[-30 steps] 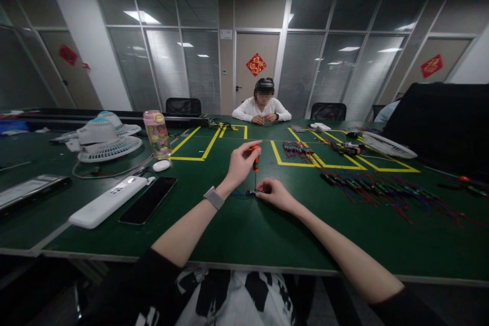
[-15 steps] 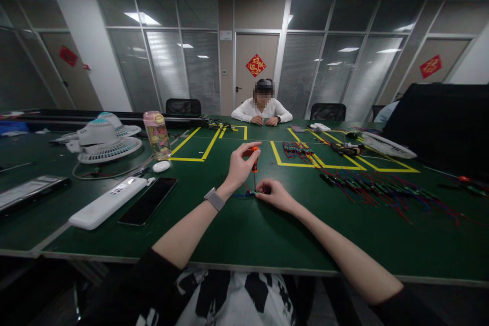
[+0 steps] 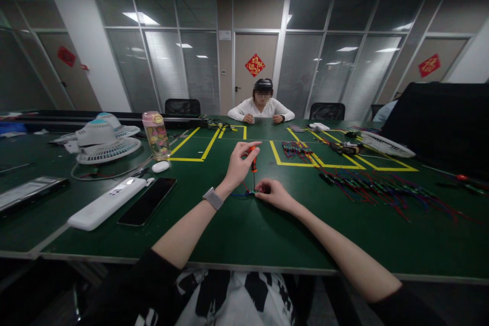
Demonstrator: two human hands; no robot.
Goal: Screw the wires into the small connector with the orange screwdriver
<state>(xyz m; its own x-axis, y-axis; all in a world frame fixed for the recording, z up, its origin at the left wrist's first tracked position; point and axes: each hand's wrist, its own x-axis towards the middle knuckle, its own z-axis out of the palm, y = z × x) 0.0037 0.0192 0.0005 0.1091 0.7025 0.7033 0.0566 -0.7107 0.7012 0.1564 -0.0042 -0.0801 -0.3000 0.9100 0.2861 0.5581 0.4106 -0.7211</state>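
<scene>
My left hand (image 3: 240,164) is closed around the handle of an orange and black screwdriver (image 3: 254,167), index finger stretched over its top. The screwdriver stands upright, its shaft reaching down to a small green circuit board (image 3: 251,192) with red and blue wires. Fingertips of my right hand (image 3: 272,193) pinch the board's right end against the green table; they cover part of it. Whether the tip sits in a screw is too small to tell.
Left of my arms lie a black phone (image 3: 147,201), a white power bank (image 3: 107,202), a bottle (image 3: 156,135) and a fan (image 3: 108,142). Several wired boards (image 3: 382,186) are spread on the right, near a wire bundle (image 3: 297,151). A person (image 3: 261,104) sits opposite.
My hands, the screwdriver and the board stay almost in place. Across the table, the person's head has lifted and their hands have moved apart.
</scene>
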